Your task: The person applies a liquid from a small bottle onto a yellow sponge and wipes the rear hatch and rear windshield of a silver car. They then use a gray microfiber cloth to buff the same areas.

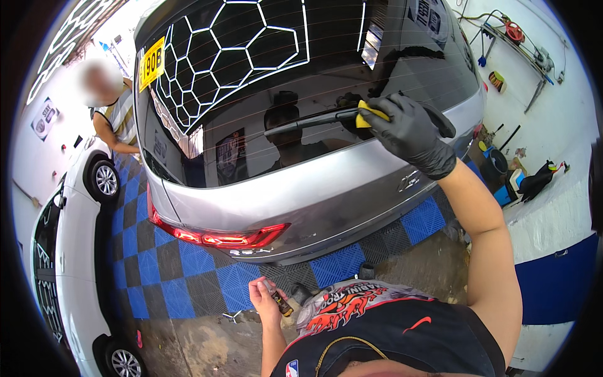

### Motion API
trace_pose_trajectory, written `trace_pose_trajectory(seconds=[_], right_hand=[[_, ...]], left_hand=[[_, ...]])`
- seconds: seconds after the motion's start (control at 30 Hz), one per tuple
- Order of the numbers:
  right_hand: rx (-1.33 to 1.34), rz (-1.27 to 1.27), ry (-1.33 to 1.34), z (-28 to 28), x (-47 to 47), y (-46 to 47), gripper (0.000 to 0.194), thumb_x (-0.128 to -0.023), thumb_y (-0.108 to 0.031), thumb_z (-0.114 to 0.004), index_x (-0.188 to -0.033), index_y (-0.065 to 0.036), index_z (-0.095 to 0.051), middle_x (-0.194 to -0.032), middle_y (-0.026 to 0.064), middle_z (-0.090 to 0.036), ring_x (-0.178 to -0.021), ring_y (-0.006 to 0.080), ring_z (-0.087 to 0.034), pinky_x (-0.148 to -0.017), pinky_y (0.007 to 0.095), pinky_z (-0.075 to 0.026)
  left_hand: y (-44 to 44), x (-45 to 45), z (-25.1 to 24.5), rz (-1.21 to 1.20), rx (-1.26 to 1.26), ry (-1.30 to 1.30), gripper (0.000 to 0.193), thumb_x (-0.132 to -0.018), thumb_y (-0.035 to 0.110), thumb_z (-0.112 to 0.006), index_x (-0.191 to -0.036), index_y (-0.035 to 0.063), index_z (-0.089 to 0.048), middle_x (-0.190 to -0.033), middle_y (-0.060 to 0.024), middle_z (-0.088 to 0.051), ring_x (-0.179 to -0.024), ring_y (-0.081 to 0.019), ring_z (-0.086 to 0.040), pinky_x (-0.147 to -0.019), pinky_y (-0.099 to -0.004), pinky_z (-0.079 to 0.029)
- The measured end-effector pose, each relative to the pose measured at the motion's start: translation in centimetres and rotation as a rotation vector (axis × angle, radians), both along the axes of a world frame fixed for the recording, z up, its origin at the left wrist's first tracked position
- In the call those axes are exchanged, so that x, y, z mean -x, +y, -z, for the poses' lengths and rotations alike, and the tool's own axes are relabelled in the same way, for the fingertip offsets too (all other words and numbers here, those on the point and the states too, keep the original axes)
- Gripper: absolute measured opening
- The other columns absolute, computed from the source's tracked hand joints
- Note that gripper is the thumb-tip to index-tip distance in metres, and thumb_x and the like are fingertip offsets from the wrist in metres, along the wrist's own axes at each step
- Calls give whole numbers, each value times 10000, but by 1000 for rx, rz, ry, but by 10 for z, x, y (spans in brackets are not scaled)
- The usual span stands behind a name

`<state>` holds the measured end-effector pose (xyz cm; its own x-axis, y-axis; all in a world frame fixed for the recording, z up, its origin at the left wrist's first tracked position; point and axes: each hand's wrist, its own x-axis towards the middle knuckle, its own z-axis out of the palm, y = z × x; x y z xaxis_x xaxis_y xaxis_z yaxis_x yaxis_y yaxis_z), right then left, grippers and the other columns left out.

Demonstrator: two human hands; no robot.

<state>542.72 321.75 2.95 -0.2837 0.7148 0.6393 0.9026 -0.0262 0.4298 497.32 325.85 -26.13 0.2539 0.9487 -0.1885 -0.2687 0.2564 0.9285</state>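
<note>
My right hand point(405, 132), in a black glove, grips a yellow sponge pad point(371, 114). The pad touches the black rear wiper arm point(325, 121) near its base, on the dark rear window point(254, 101) of a silver car point(301, 198). My bare left hand point(264, 297) is down by my waist, closed around a small bottle point(281, 301) with a dark label and some yellowish content. The window mirrors hexagonal ceiling lights and my own outline. Below the glass, a red tail light point(231, 235) shows at the car's left corner.
A white car point(75, 235) is parked on the left. Beyond the silver car's left side stands another person point(115, 118). Blue and grey floor tiles point(188, 259) lie beneath. A wall rack point(518, 47), a dark bucket point(495, 161) and cleaning gear line the right wall.
</note>
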Motion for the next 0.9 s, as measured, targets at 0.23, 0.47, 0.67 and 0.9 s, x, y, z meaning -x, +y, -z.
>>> trace_pose_trajectory(seconds=[0.23, 0.47, 0.67, 0.9], right_hand=[[-100, -223, -57, 7, 68, 92, 180, -837, -249, -679, -973, -137, -717, -969, 27, -629, -910, 205, -612, -713, 347, -517], [-140, -79, -45, 11, 5, 19, 194, -843, -244, -685, -1011, -157, -727, -1018, 19, -625, -939, 191, -620, -754, 352, -547], [-146, 213, 144, 27, -84, -84, 412, -795, -174, -765, -1200, -118, -710, -1066, 87, -678, -892, 253, -645, -741, 373, -555], [-235, 272, 202, 34, -79, -84, 381, -779, -189, -781, -1151, -121, -732, -1062, 82, -670, -910, 266, -641, -761, 401, -550]], left_hand=[[-10, -23, -4, 56, 17, 13, 253, -1090, 330, -474, -1130, 80, -474, -872, -93, -567, -503, -214, -579, -417, -356, -498], [0, -26, 3, 113, -23, 104, 264, -1089, 339, -472, -1135, 79, -480, -872, -101, -570, -500, -213, -571, -421, -346, -496], [-5, -40, -6, 132, -57, 131, 266, -1088, 330, -477, -1126, 67, -479, -871, -106, -565, -501, -217, -568, -426, -342, -493], [-15, -46, 0, 111, -51, 126, 268, -1095, 330, -456, -1126, 64, -468, -864, -105, -557, -497, -218, -571, -414, -350, -490]])
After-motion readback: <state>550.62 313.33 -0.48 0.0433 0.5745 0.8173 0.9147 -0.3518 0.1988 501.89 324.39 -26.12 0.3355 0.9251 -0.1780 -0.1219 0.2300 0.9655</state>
